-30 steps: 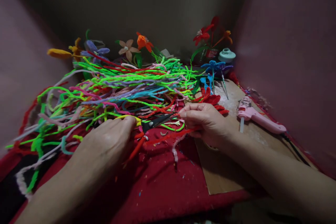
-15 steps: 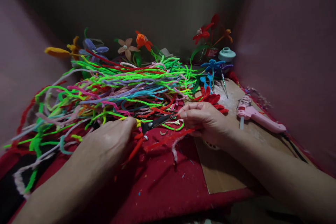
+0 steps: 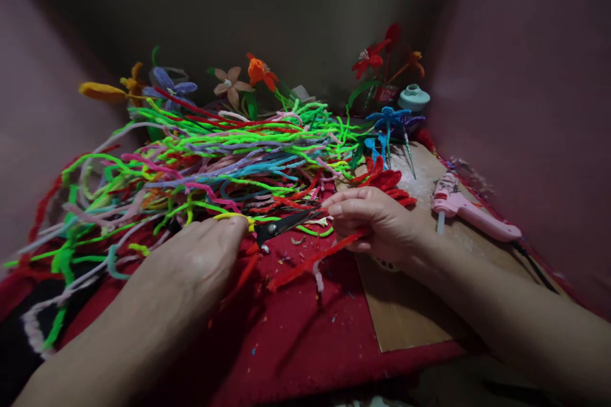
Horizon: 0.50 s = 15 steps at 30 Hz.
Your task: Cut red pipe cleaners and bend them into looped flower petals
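My left hand (image 3: 203, 251) is closed around the handles of a pair of scissors (image 3: 281, 227) with dark blades and a yellow handle part. The blades point right, their tips close to the fingertips of my right hand (image 3: 365, 219). Those fingers pinch a red pipe cleaner (image 3: 315, 257), whose fuzzy length slants down to the left from my palm. Behind my right hand lies a bunch of red fuzzy petals (image 3: 382, 179). A short pale pink piece of pipe cleaner (image 3: 317, 276) shows below the red one.
A large heap of colourful pipe cleaners (image 3: 229, 146) covers the back left. A pink glue gun (image 3: 470, 213) rests on cardboard (image 3: 405, 321) at the right. Fuzzy flowers (image 3: 232, 86) line the back, near a pale teal bottle top (image 3: 414, 98). Scraps dot the red cloth (image 3: 296, 356).
The red pipe cleaner's loose end has swung slightly down and now shows more clearly. Both hands stay almost in place, with the scissors' tips still near my right fingertips.
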### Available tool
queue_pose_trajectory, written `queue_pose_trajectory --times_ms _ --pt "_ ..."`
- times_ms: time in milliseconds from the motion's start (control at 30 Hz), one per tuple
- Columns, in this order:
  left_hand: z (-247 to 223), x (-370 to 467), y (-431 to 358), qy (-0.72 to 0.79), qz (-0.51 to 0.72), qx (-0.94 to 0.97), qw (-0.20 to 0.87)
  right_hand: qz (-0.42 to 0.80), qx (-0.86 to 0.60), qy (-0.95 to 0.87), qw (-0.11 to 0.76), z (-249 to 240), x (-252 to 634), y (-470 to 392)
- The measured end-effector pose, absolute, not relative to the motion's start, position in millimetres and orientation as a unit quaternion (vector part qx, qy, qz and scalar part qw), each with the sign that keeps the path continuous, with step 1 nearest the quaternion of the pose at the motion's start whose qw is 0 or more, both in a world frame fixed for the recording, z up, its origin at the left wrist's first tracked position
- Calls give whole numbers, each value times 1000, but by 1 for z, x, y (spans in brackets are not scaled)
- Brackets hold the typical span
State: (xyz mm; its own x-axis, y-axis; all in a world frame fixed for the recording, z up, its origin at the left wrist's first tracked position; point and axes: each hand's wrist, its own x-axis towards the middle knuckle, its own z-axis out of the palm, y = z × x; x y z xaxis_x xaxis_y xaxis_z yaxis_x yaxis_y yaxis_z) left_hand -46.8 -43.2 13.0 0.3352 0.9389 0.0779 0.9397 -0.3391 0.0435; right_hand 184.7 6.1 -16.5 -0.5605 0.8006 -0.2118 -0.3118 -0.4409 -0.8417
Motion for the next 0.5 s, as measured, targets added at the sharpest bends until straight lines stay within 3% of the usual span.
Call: queue_pose_trajectory --times_ms 500 --pt "7 -50 -42 -547 -31 -835 41 808 -286 -386 340 -18 184 7"
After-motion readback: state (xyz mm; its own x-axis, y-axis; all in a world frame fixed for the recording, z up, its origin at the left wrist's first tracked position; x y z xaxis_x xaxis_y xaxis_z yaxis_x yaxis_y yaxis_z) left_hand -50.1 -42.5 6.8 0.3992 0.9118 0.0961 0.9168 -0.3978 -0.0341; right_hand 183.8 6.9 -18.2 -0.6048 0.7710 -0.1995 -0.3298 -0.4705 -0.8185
